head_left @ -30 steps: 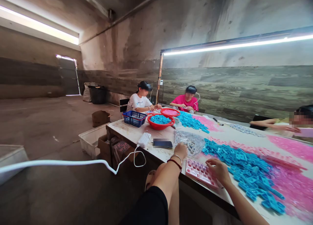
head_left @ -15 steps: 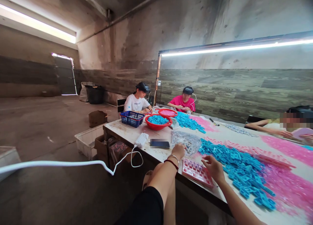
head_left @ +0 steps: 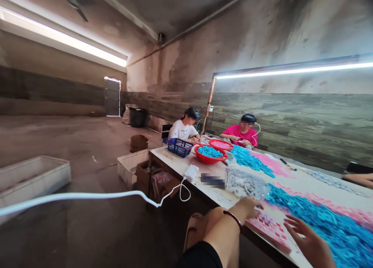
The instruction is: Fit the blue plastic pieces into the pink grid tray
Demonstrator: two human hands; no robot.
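A pink tray (head_left: 272,231) with rows of square slots lies at the near edge of the white table (head_left: 171,163). Over its far left end is my left hand (head_left: 249,207), fingers bent and pressed together; whatever they hold is too small to make out. My right hand (head_left: 305,237) is beside the tray's right side, its fingers apart and nothing visible in them. Small pieces lie in a clear plastic bag (head_left: 247,183) just beyond my left hand. A heap of blue plastic parts (head_left: 323,217) spreads to the right.
Red baskets (head_left: 211,159), a blue basket (head_left: 179,148), a white power box (head_left: 191,172) with a cable and a dark blurred object (head_left: 213,181) are on the table. Two people (head_left: 240,134) sit across; another person's arm (head_left: 359,178) shows at right. White crates stand on the floor.
The view has swung left, so the table appears further right. My left hand has moved from the plastic bag to the pink tray. My right hand's fingers have spread.
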